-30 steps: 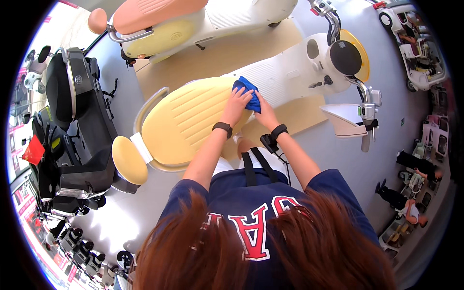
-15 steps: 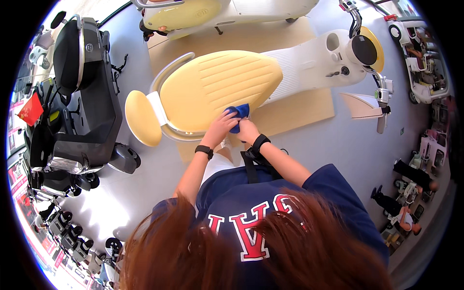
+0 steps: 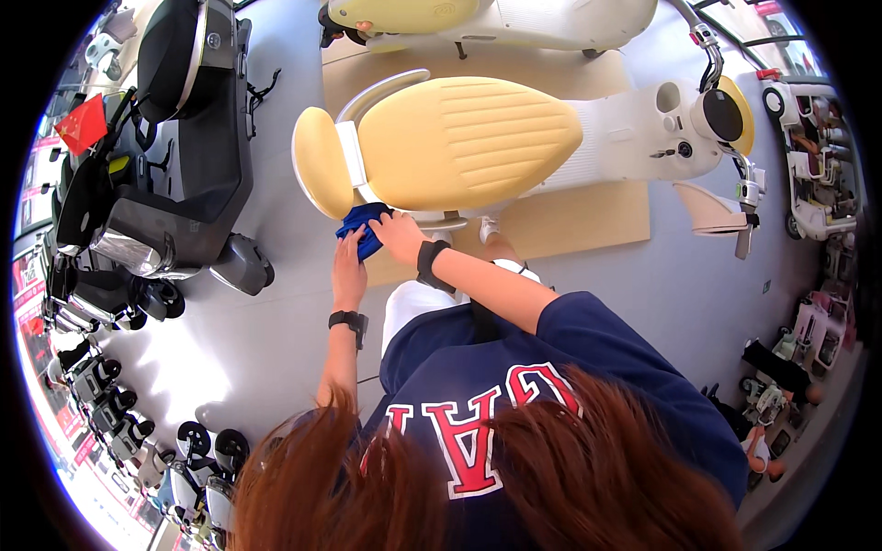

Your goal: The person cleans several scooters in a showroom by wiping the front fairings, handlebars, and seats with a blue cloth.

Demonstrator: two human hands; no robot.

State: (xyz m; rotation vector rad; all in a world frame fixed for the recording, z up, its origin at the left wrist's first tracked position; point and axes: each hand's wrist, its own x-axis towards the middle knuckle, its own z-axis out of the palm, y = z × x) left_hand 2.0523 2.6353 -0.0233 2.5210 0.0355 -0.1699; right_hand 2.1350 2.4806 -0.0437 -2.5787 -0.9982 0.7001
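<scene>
A blue cloth (image 3: 360,220) is bunched between my two hands, beside the rear of a cream-and-yellow scooter. My left hand (image 3: 349,266) grips its lower left side with bent fingers. From the right, my right hand (image 3: 401,237) has its fingers closed on the cloth's other side. The cloth is against the rear side of the scooter, just below the yellow backrest (image 3: 322,163) and the curved rail by the seat; the exact contact is hidden. The padded yellow seat (image 3: 464,138) lies just beyond my hands, with ribbed stitching on its front half.
A dark grey scooter (image 3: 188,174) stands at the left, a small red flag (image 3: 83,125) near it. Another pale yellow scooter (image 3: 514,23) is at the far side. Handlebars (image 3: 749,193) jut out at the right. Beneath the scooter is a tan board (image 3: 597,216).
Both hands have moved left with the blue cloth, from the near edge of the seat to the scooter's rear by the backrest. My view has shifted too.
</scene>
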